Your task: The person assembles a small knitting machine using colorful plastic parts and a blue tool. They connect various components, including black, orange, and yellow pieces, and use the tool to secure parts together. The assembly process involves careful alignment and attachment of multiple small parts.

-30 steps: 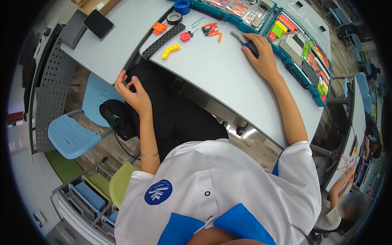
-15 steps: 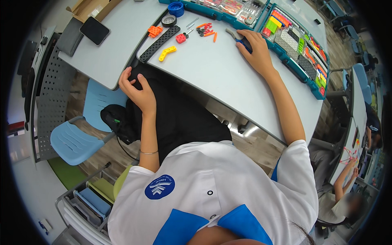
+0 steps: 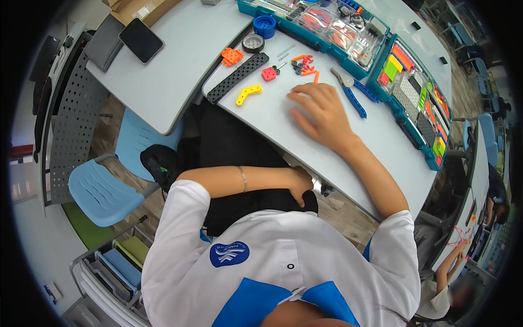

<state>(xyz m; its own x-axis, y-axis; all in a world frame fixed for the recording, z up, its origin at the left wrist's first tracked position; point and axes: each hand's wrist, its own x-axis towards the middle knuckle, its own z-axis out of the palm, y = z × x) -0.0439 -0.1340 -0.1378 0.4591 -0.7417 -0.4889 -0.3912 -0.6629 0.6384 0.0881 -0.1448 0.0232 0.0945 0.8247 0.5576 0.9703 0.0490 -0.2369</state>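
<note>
Above the white table (image 3: 376,158), my right hand (image 3: 322,114) hovers with its fingers loosely apart and slightly blurred, nothing in it. Just beyond it lie blue-handled pliers (image 3: 348,87), spread open. My left hand (image 3: 299,184) rests on my black-clad lap; its fingers are mostly hidden. To the left of the right hand are a yellow bent beam (image 3: 249,95), a long black perforated beam (image 3: 238,78), a red block (image 3: 269,73) with a pin in it, an orange connector (image 3: 231,56), and small red and orange pins (image 3: 308,64).
A grey wheel (image 3: 253,43) and a blue wheel (image 3: 265,26) stand near the far edge. An opened teal parts case (image 3: 406,122) spans the table's far right. The adjoining table holds a phone (image 3: 141,41). Blue chairs (image 3: 106,191) stand at left; another person works at right.
My right hand has let go of the pliers and moved back toward me, leaving them on the table. My left hand has dropped from beside the table edge to my lap.
</note>
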